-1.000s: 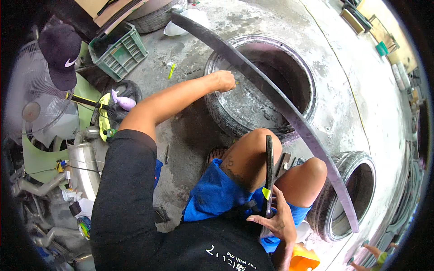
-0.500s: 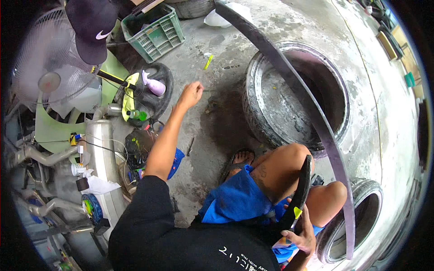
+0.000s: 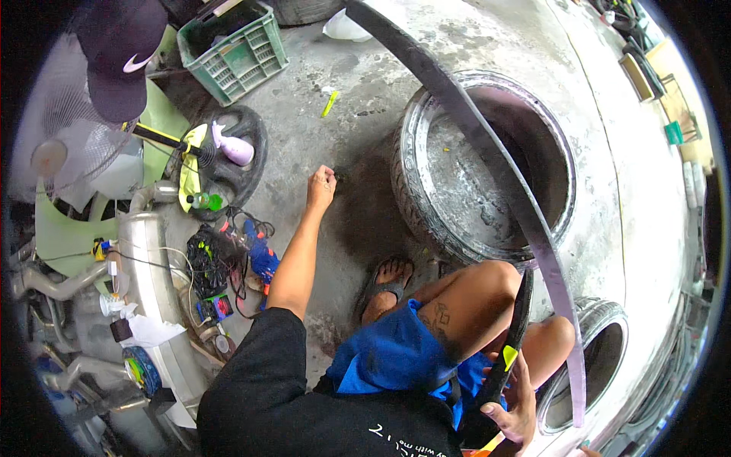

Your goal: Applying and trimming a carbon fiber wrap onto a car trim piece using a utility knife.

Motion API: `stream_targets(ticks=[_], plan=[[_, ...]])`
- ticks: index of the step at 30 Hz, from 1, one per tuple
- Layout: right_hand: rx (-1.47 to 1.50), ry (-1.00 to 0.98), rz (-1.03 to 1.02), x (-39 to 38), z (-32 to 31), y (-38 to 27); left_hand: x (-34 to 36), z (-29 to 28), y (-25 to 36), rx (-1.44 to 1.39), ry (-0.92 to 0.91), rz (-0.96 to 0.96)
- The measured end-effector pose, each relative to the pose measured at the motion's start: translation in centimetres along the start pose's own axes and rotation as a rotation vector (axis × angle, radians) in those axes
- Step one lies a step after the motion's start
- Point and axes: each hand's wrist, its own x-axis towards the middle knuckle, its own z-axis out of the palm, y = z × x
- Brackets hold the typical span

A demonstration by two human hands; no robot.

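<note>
My right hand [image 3: 515,405] is wrapped round a black curved strip [image 3: 515,327] that stands up beside my knees. A small yellow-green piece [image 3: 509,356] sticks to it just above my fingers. The strip's lower end runs down in front of my shirt, where it is partly hidden. My left hand [image 3: 322,189] reaches out above the concrete floor with its fingers curled closed. Whatever those fingers hold, if anything, is hidden. A long dark curved band [image 3: 487,141] arches over a large tyre [image 3: 407,186] to my right; I cannot tell if it joins the held strip.
A second tyre [image 3: 609,312] lies at the lower right. Along the left stand a fan [image 3: 49,158], a silver muffler [image 3: 145,251], a steering wheel [image 3: 259,133] with a purple spray bottle [image 3: 236,150], and a green crate [image 3: 236,65]. A yellow strip [image 3: 330,103] lies on the floor.
The view has shifted slightly. My left hand sits a little lower and keeps its fingers curled. The black strip in my right hand has turned somewhat and stands more upright.
</note>
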Motion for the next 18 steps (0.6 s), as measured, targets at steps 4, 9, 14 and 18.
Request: stream_targets(ticks=[4, 9, 14, 18], plan=[[0.016, 0.027, -0.001, 0.4, 0.7, 0.2, 0.1, 1.1, 0.1, 0.052, -0.008, 0.038], [0.065, 0.049, -0.034, 0.5, 0.4, 0.5, -0.1, 1.1, 0.5, -0.015, 0.021, 0.001], [0.073, 0.034, -0.046, 1.3, 0.1, 0.3, -0.4, 0.3, -0.3, -0.396, 0.008, -0.273], [0.068, 0.049, -0.047, 1.4, 0.0, 0.0, -2.4, 0.1, 0.4, -0.545, 0.107, -0.357]])
